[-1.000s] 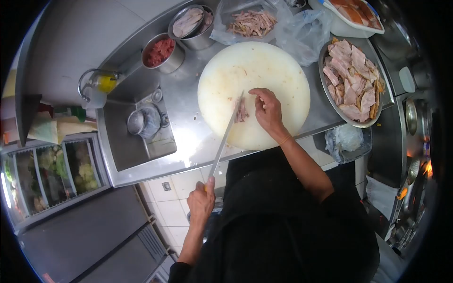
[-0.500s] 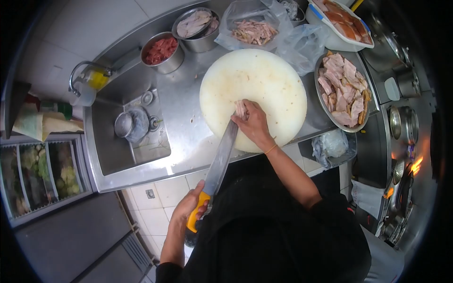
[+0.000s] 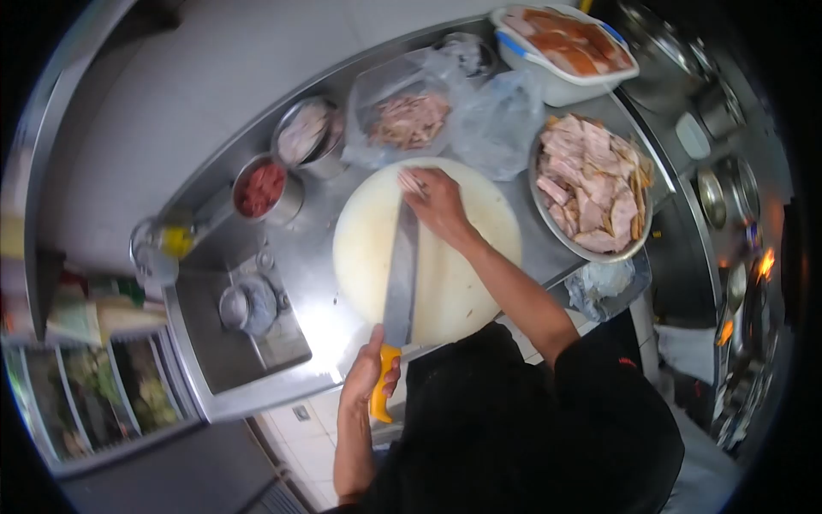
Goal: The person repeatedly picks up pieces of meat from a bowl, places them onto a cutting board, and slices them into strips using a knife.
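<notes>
My left hand (image 3: 368,373) is wrapped around the yellow handle of a large knife (image 3: 401,274). The knife's wide blade lies across the round white cutting board (image 3: 364,248), its tip pointing at the far rim. By that tip, my right hand (image 3: 435,204) has its fingers closed over a small bunch of sliced meat strips (image 3: 412,182). Just past the board, a clear plastic bag (image 3: 364,120) holds a heap of similar meat strips (image 3: 411,118). To the right, larger slabs of meat (image 3: 591,184) fill a metal bowl (image 3: 556,224).
A steel pot (image 3: 287,206) of red meat and another pot (image 3: 325,158) stand back left. The sink (image 3: 205,343) is at left. A white tub (image 3: 569,90) of browned meat sits at the back, and flames (image 3: 766,264) burn at far right.
Both hands have moved forward with the knife and meat strips, from the board's middle to its far rim. More of the blade is now over the board. The camera view has shifted.
</notes>
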The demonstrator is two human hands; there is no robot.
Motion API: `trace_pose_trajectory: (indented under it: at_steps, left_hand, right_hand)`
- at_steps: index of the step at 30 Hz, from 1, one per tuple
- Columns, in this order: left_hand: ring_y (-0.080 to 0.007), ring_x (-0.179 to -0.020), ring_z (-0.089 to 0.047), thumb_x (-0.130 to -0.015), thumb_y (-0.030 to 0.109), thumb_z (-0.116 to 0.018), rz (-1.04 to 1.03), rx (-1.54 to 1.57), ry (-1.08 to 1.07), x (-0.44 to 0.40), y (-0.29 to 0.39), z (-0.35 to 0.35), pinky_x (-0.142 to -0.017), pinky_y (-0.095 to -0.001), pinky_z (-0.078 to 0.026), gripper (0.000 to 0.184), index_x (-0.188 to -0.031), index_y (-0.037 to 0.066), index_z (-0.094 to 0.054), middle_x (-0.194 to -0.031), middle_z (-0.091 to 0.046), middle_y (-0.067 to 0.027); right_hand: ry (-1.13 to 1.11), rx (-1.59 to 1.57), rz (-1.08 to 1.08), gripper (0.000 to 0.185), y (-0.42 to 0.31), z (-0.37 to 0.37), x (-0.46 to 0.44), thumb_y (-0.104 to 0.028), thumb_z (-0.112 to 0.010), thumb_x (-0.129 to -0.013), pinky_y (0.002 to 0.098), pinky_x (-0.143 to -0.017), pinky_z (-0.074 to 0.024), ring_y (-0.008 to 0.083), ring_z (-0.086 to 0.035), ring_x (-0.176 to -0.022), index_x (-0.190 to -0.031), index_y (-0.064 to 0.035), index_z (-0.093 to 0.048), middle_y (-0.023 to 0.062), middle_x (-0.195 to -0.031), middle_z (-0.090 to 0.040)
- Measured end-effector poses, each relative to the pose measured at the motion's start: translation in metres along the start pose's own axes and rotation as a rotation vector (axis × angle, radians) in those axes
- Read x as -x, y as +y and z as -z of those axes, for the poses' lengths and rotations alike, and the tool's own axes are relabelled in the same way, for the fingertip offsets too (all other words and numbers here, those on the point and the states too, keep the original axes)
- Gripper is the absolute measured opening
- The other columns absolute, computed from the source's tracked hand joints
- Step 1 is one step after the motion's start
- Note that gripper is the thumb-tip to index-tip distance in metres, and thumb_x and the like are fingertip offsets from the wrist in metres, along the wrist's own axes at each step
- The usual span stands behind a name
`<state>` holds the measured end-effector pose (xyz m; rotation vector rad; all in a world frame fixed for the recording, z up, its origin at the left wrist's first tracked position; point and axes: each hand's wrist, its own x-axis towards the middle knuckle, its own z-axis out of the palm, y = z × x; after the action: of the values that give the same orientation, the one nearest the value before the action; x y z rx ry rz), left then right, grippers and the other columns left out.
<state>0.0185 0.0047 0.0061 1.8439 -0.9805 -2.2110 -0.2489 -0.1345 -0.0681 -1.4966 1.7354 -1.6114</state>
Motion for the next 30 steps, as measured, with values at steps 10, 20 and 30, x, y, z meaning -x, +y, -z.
trace_pose_trajectory:
  at_steps: [10, 20, 30]
  left_hand:
    - [-0.0129, -0.035, -0.042, -0.103, 0.071, -0.035, -0.050, 0.104, 0.183, -0.006, 0.030, -0.030, -0.038, -0.0254, -0.035, 0.070, -0.075, 0.010, -0.053, -0.049, -0.042, -0.0002]
    - [-0.0118, -0.037, -0.039, -0.101, 0.072, -0.038, 0.091, 0.153, 0.350, 0.001, 0.012, -0.057, -0.039, -0.0258, -0.032, 0.065, -0.083, 0.012, -0.052, -0.051, -0.041, 0.0001]
    - [-0.0129, -0.038, -0.041, -0.102, 0.073, -0.034, 0.002, 0.032, 0.185, -0.020, 0.013, -0.046, -0.041, -0.0275, -0.036, 0.068, -0.083, 0.010, -0.053, -0.051, -0.041, -0.0006]
  right_hand:
    - [0.329, 0.133, 0.170, 0.039, 0.040, 0.036, -0.111, 0.002, -0.068, -0.080, 0.0437, -0.100, -0.0492, 0.0353, -0.062, -0.114, -0.118, -0.0036, -0.068, 0.0191, -0.116, -0.068]
    - [0.379, 0.866, -0.277, 0.061, 0.071, 0.356, 0.082, -0.002, -0.075, -0.068, 0.0416, -0.109, -0.0418, 0.0349, -0.051, -0.127, -0.128, -0.0069, -0.065, 0.0168, -0.131, -0.062]
    - [0.251, 0.628, -0.385, 0.043, 0.068, 0.377, 0.089, -0.006, -0.081, -0.070, 0.0407, -0.100, -0.0468, 0.0355, -0.059, -0.110, -0.110, -0.0045, -0.066, 0.0137, -0.111, -0.065]
